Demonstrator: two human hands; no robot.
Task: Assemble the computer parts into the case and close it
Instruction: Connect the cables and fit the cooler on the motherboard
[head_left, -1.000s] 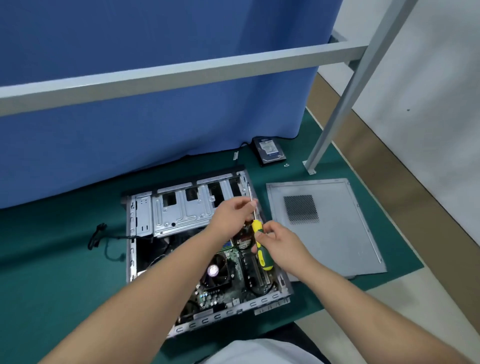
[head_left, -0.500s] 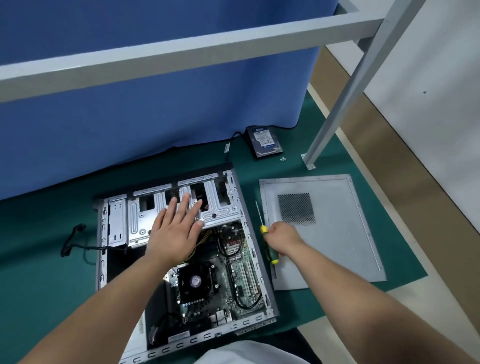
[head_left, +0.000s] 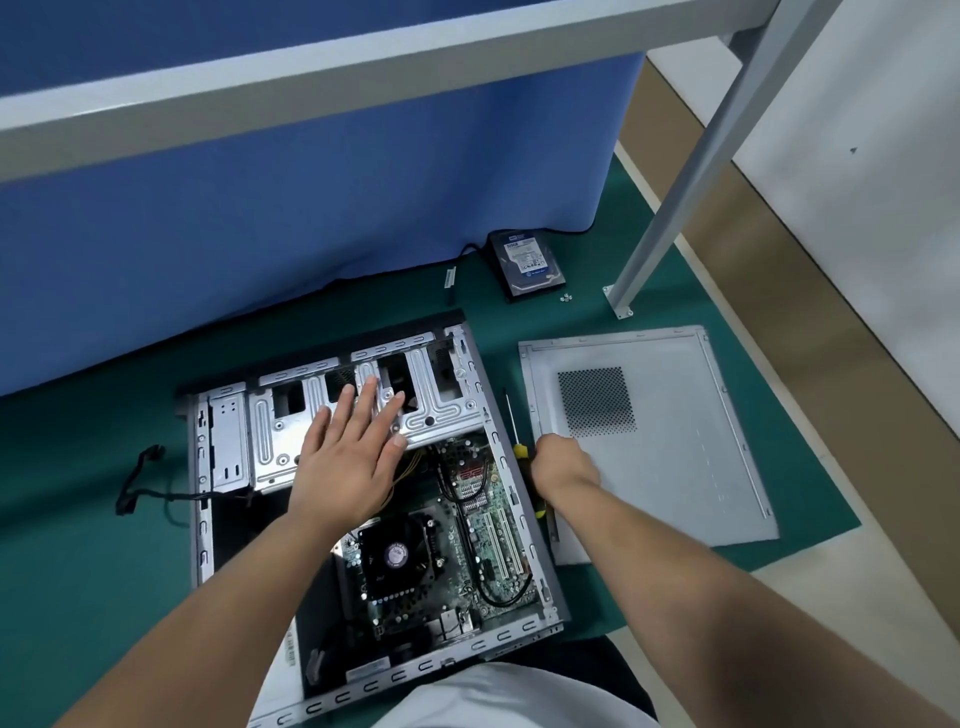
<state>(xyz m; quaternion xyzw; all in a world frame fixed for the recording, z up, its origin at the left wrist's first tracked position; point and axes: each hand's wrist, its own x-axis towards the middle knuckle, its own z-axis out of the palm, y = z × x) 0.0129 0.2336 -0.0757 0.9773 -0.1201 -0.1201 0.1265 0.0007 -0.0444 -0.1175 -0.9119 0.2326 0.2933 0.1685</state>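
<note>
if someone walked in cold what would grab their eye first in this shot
The open grey metal computer case lying on the green mat, green motherboard exposed, with the left hand spread flat on its silver drive cage. Just right of the case, the right hand grips a yellow-and-black screwdriver beside the detached grey side panel. A black hard drive with a blue label sits at the mat's far edge.
</note>
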